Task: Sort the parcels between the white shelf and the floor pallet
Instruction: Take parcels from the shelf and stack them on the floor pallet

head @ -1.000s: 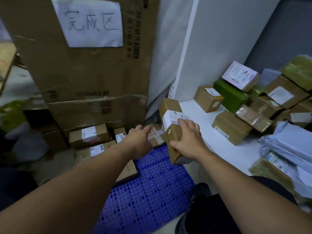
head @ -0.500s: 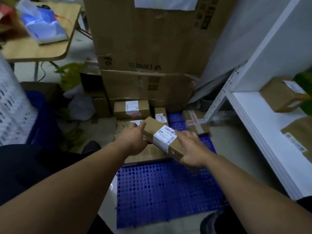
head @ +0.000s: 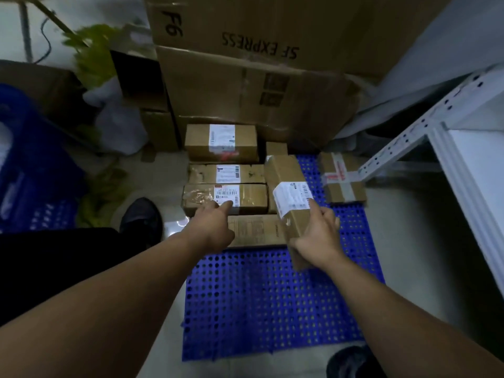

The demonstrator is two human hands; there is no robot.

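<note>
**Left hand (head: 212,230) points, right hand (head: 317,237) holds a parcel over the pallet**

The left hand reaches out toward 11 o'clock with its forefinger stretched straight. The tip is on or just above the labelled parcel (head: 245,199) lying in the row on the floor pallet (head: 272,309). It holds nothing, and I cannot tell how its other fingers lie. The right hand, at about 1 o'clock, grips the held parcel (head: 286,173) with its fingers curled round the right-hand edge near the close end. The thumb is hidden.

The held parcel is a long, narrow brown carton above the pallet, just right of the row. Whether its far end rests on anything beneath cannot be made out. Its long axis runs from 6 o'clock to a little left of 12, so the far end points at the big cartons (head: 245,85) stacked behind. The white label faces up and folds over the left edge.

It looks stiff and square-edged, and probably light, since one hand carries it from near one end. Held there it may tip, so a grip across the narrow width nearer the middle would balance it better. The corners seem the likeliest part to crush.

Further right, a taped parcel (head: 342,178) sits on the pallet's far corner at 1 o'clock. The white shelf (head: 469,165) stands at 3 o'clock.
</note>
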